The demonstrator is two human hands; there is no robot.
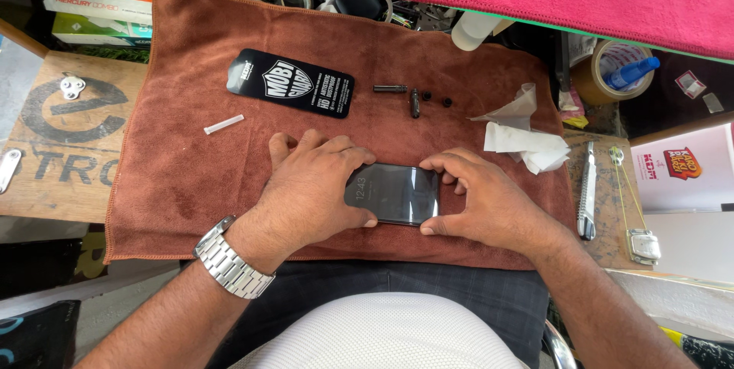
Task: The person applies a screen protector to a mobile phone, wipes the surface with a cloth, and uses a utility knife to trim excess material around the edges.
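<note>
Phone point(397, 193), dark and slim, lies flat on a brown cloth point(183, 178) spread over the workbench, right in front of the person and between both hands. Its screen faces up and is lit faintly, catching a pale glare from above.

The left hand point(310, 189) rests palm-down over the phone's left end, fingers loosely spread and only slightly curled, pressing rather than gripping; it seems to pin the phone so it cannot slide on the cloth. A metal watch point(229, 262) sits on that wrist. The right hand point(482, 197) is half closed around the phone's right end, thumb against the near edge and fingers curled over the far edge, so the phone is pinched lightly across its width. Held this way, the screen stays bare in the middle.

The cloth likely serves as a soft, non-slip bed that keeps the glass from scratching. Beyond the hands, well apart from the phone, lies a flat black packet point(290, 83) with a shield design. To its right sit a few small dark parts point(417, 98) in a loose row, kept on the cloth where they will not roll off. A crumpled white tissue point(524, 139) lies near the right hand, within easy reach. A small white stick point(224, 124) lies to the left. Off the cloth on the right are a utility knife point(587, 193) and a roll of brown tape point(600, 74).
</note>
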